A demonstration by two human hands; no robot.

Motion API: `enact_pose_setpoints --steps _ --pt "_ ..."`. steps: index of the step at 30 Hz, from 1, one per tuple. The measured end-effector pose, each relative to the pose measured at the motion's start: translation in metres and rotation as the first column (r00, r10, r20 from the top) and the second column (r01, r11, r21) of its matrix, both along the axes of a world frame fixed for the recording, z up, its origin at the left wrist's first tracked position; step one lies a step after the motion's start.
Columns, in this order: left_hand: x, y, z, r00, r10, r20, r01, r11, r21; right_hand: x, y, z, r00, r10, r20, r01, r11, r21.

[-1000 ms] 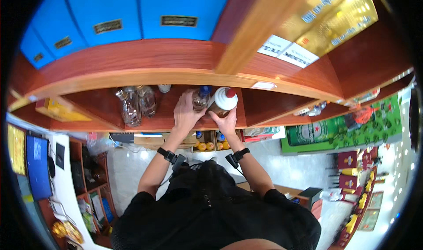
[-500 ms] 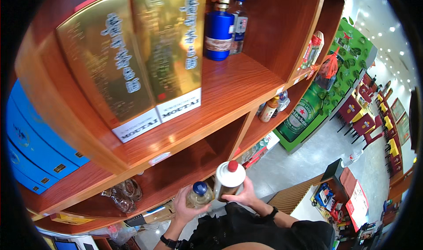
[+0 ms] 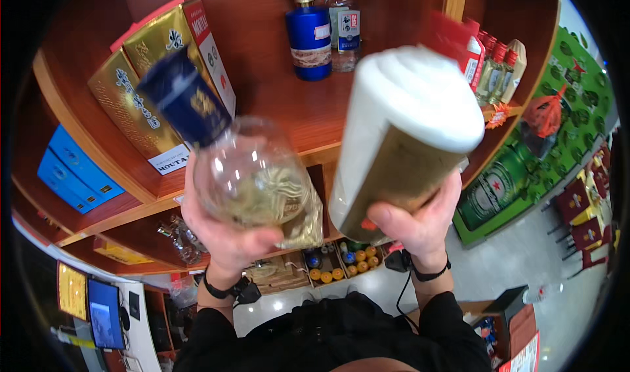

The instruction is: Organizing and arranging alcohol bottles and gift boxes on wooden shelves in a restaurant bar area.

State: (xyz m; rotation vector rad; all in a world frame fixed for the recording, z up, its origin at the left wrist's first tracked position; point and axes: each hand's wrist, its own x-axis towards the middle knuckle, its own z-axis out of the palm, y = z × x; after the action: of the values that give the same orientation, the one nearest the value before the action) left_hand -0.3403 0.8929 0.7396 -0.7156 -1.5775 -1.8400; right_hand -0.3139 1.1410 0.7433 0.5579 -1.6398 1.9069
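Note:
My left hand [image 3: 226, 237] is wrapped round a clear glass liquor bottle [image 3: 262, 182] with a tall dark blue cap, tilted to the left. Gripped in my right hand [image 3: 420, 218] is a large white liquor bottle [image 3: 413, 116] with a gold-brown label; its red cap is blurred. Both bottles are raised in front of the wooden shelf [image 3: 262, 109], apart from each other. Behind and between them on that shelf stand a blue bottle [image 3: 308, 44] with a gold top and a clear bottle [image 3: 344, 34] with a blue cap.
Gold boxes [image 3: 164, 50] fill the shelf's left part, and blue boxes [image 3: 79, 168] sit in the compartment farther left. Small red-capped bottles [image 3: 495, 73] stand at the right end. Crates of bottles [image 3: 341, 264] are on the floor below. A green leafy panel [image 3: 525, 168] rises at the right.
Both hands have lifted the two bottles from low near my body up to shelf height. The view has shifted, so the gold boxes now appear smaller and farther away.

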Motion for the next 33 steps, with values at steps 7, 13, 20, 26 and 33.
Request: enact_pose_setpoints --steps 7,13,20,26,33 --pt "-0.02 0.054 0.053 0.994 0.023 -0.11 -0.03 0.998 -0.06 -0.054 0.024 0.054 0.938 -0.107 -0.328 0.163 0.976 0.147" --pt "-0.047 0.069 0.065 0.988 0.155 -0.021 -0.156 0.969 -0.19 -0.091 0.026 0.05 0.87 -0.34 -0.356 0.435 0.869 0.234" --pt "-0.074 0.074 0.069 0.987 0.162 -0.004 -0.154 0.931 -0.332 -0.11 0.028 0.046 0.824 -0.47 -0.317 0.558 0.773 0.302" --pt "-0.107 0.079 0.07 0.985 0.154 -0.082 -0.173 0.815 -0.553 -0.116 0.034 0.056 0.772 -0.573 -0.277 0.622 0.588 0.517" --pt "-0.089 0.073 0.072 0.992 0.116 0.053 -0.038 0.671 -0.74 -0.091 0.028 0.015 0.637 -0.583 -0.505 0.77 0.437 0.466"
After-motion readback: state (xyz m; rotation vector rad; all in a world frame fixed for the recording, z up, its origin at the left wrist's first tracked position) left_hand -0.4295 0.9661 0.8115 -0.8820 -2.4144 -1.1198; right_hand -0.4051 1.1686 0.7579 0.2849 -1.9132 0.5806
